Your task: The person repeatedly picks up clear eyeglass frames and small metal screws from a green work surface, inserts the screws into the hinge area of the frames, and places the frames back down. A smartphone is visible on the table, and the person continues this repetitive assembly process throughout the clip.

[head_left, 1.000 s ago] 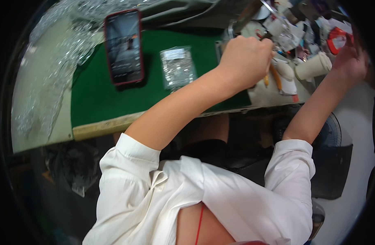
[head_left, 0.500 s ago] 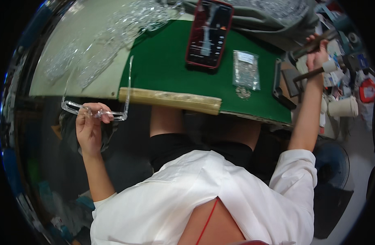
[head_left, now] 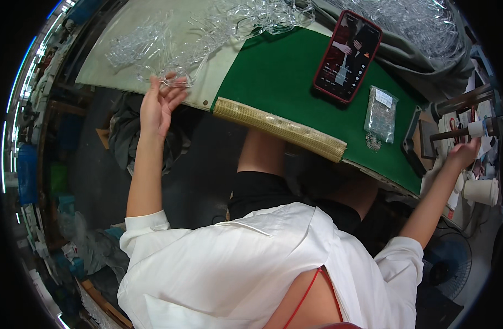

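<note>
My left hand (head_left: 159, 105) is raised at the near edge of the table, fingers spread. Its fingertips touch a clear plastic eyeglass frame (head_left: 177, 82) that lies on the pale cloth there. A heap of similar clear frames (head_left: 207, 33) spreads behind it. My right hand (head_left: 463, 153) reaches far right to a small metal stand (head_left: 454, 118) with rods and a white cylinder. Its fingers are partly hidden, so its grip is unclear. A green mat (head_left: 279, 77) lies between the hands.
A red-cased phone (head_left: 347, 55) with a lit screen lies on the mat, and a small clear bag of tiny parts (head_left: 379, 109) sits beside it. A tan woven strip (head_left: 279, 127) edges the table. A white cup (head_left: 480, 192) stands at right, a fan (head_left: 446, 263) below.
My left hand has lifted from below the table up to its edge, and the clear frame it held now lies on the cloth. My right hand has dropped lower at the stand.
</note>
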`<action>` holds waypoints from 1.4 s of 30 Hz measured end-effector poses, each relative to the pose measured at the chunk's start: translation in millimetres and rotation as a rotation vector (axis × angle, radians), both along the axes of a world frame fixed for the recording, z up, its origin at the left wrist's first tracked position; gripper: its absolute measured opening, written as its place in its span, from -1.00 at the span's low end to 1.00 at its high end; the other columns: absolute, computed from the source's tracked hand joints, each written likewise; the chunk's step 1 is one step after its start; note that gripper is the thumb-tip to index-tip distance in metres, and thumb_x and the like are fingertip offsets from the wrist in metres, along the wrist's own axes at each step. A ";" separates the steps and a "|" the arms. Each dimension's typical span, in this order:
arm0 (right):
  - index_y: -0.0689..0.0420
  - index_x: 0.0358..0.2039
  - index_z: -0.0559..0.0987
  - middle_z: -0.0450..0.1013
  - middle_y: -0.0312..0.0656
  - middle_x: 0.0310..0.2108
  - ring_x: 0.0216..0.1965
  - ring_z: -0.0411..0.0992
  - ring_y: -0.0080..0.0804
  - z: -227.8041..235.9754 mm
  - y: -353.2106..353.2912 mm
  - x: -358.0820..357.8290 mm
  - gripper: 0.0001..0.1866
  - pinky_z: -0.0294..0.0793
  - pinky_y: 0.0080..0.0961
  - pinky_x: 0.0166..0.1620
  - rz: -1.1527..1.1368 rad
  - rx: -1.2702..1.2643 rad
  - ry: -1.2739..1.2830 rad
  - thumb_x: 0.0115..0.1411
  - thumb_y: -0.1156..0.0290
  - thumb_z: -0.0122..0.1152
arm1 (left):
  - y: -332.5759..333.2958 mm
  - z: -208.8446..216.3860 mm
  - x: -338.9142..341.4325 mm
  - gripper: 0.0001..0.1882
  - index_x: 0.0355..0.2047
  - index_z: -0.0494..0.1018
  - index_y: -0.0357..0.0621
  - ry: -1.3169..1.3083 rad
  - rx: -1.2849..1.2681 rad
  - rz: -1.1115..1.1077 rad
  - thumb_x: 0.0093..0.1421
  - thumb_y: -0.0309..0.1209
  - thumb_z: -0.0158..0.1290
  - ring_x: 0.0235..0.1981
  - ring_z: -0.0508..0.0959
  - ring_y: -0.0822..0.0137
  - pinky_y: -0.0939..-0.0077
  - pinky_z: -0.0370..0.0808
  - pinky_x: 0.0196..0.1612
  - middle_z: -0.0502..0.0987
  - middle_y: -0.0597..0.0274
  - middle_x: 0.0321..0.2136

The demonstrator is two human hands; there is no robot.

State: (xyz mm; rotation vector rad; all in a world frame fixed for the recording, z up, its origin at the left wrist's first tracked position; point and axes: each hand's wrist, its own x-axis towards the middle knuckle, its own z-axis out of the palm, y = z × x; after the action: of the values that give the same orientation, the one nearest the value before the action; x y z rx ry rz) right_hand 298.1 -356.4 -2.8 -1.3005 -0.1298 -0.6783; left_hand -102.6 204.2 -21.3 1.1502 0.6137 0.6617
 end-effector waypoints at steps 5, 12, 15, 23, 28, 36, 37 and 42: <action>0.17 -0.05 0.46 0.44 -0.31 -0.14 -0.14 0.36 -0.55 -28.2 -16.4 -60.3 -0.66 0.25 -0.57 -0.13 -0.076 -0.083 0.058 0.26 0.23 0.11 | -28.8 23.8 -8.6 -0.45 -0.02 0.40 -0.27 0.425 0.174 -0.396 0.35 -0.01 -0.25 -0.53 0.52 0.53 0.78 0.37 -0.59 0.57 0.17 -0.43; 0.15 -0.15 0.47 0.44 -0.32 -0.23 -0.18 0.36 -0.58 -35.1 -2.2 -97.2 -0.77 0.25 -0.59 -0.15 -0.047 -0.056 0.092 0.28 0.30 0.08 | -40.4 12.0 4.2 -0.38 0.14 0.20 -0.36 0.249 -0.103 -0.520 0.37 -0.02 -0.31 -0.44 0.48 0.51 0.79 0.39 -0.54 0.52 0.15 -0.29; 0.18 -0.16 0.47 0.43 -0.30 -0.23 -0.19 0.36 -0.58 -24.7 9.7 -110.0 -0.80 0.26 -0.60 -0.16 -0.025 -0.097 0.059 0.29 0.35 0.06 | -14.4 20.4 32.0 -0.39 0.17 0.14 -0.36 0.217 -0.010 -0.401 0.36 -0.05 -0.26 -0.42 0.48 0.52 0.80 0.37 -0.54 0.51 0.18 -0.24; 0.25 -0.21 0.44 0.37 -0.29 -0.24 -0.19 0.30 -0.60 -26.0 50.0 -160.6 -0.88 0.25 -0.64 -0.07 0.104 -0.327 -0.026 0.28 0.50 0.02 | 69.4 65.0 66.2 -0.38 0.07 0.33 -0.16 0.539 1.879 -0.219 -0.06 -0.44 0.23 -0.08 0.49 0.09 0.33 0.42 -0.04 0.50 0.07 -0.10; 0.22 -0.24 0.42 0.30 -0.31 -0.22 -0.21 0.24 -0.58 -27.8 85.0 -174.0 -0.93 0.23 -0.68 -0.11 0.176 -0.515 -0.089 0.26 0.54 0.00 | 91.5 64.8 76.0 -0.11 0.18 0.20 -0.08 0.963 1.612 -0.659 -0.23 -0.58 0.29 0.00 0.42 -0.07 0.16 0.37 0.04 0.46 -0.02 -0.04; 0.22 -0.24 0.39 0.27 -0.27 -0.20 -0.15 0.24 -0.54 -49.2 82.9 -174.6 -0.93 0.19 -0.63 0.01 0.156 -0.605 -0.017 0.27 0.57 -0.03 | 47.5 66.1 24.2 -0.36 -0.02 0.40 0.11 0.896 1.862 -0.485 -0.18 -0.67 0.09 -0.30 0.57 0.07 0.22 0.52 -0.27 0.57 0.15 -0.30; 0.23 -0.24 0.39 0.26 -0.27 -0.21 -0.16 0.24 -0.54 -51.5 84.0 -174.7 -0.93 0.19 -0.63 0.01 0.160 -0.594 -0.005 0.27 0.57 -0.03 | 60.5 75.6 23.8 -0.35 -0.02 0.43 0.16 0.878 1.825 -0.430 -0.17 -0.68 0.06 -0.29 0.58 0.08 0.23 0.52 -0.25 0.57 0.18 -0.29; 0.24 -0.25 0.39 0.26 -0.26 -0.23 -0.17 0.24 -0.54 -49.8 91.9 -177.3 -0.94 0.21 -0.64 -0.01 0.093 -0.703 -0.016 0.26 0.58 -0.02 | 218.4 123.1 71.0 -0.32 0.04 0.41 0.24 0.800 2.135 0.031 -0.07 -0.75 -0.10 -0.12 0.53 0.07 0.29 0.49 -0.11 0.55 0.19 -0.14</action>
State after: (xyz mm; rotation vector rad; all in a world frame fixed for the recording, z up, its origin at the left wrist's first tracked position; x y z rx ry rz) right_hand 120.8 -264.4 -52.6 -1.9458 -0.4699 -0.5811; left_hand -31.6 422.6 101.8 3.5013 0.3841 0.7631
